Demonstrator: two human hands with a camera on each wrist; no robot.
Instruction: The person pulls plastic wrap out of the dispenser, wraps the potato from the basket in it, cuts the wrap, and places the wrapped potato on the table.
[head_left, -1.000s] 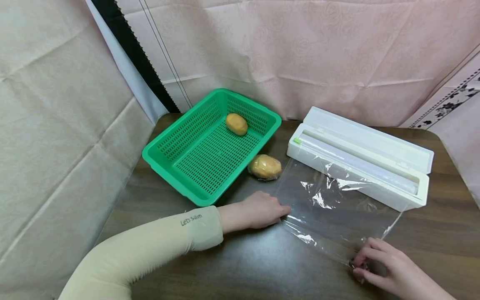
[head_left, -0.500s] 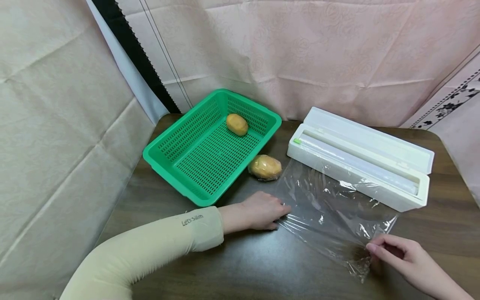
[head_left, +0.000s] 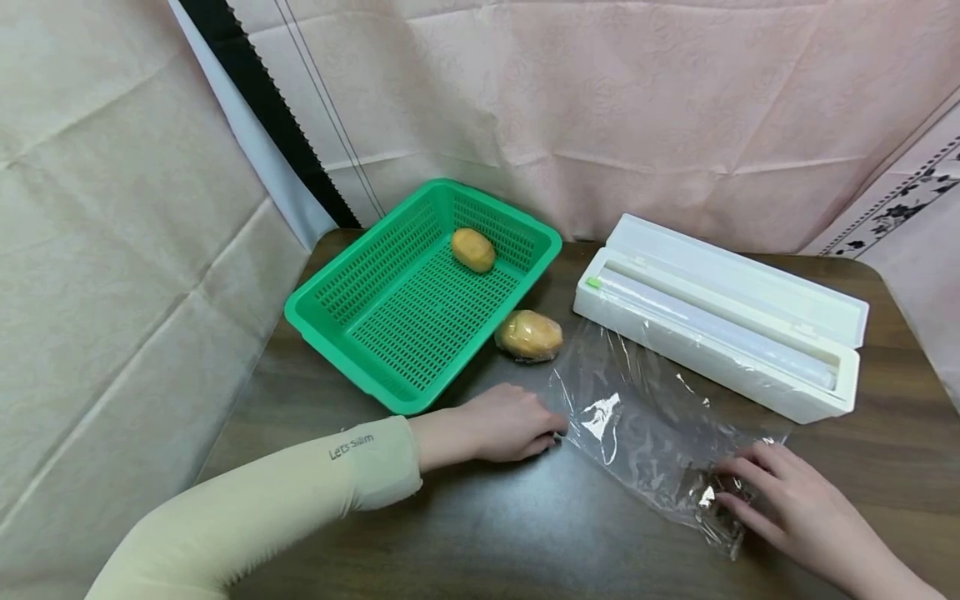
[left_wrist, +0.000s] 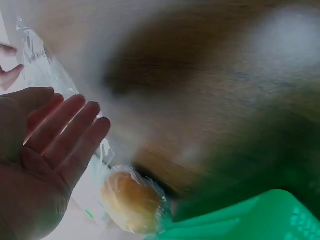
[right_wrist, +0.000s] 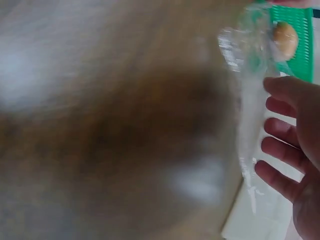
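A clear sheet of plastic wrap point(head_left: 637, 442) stretches from the white wrap box point(head_left: 720, 333) toward the front of the table, crumpled at its near right corner. My left hand point(head_left: 510, 423) is by the sheet's left edge; in the left wrist view its fingers point(left_wrist: 75, 125) are nearly straight, with nothing gripped. Over the right corner lies my right hand point(head_left: 787, 504), thumb and fingers apart, and the right wrist view shows the fingers point(right_wrist: 282, 152) loose beside the film. A film-wrapped yellow potato point(head_left: 530, 335) rests between the wrap's far left corner and the basket.
A green plastic basket point(head_left: 330, 358) stands at the back left with one bare potato point(head_left: 473, 250) inside. The wrap box's lid point(head_left: 742, 275) is tipped back, and the roll lies inside. Curtain cloth point(head_left: 637, 117) hangs behind the brown wooden table point(head_left: 450, 542).
My right hand shifted right, then let the sheet's corner go. The taut sheet has slackened and crumpled. My left hand has drawn slightly left, off the film's edge.
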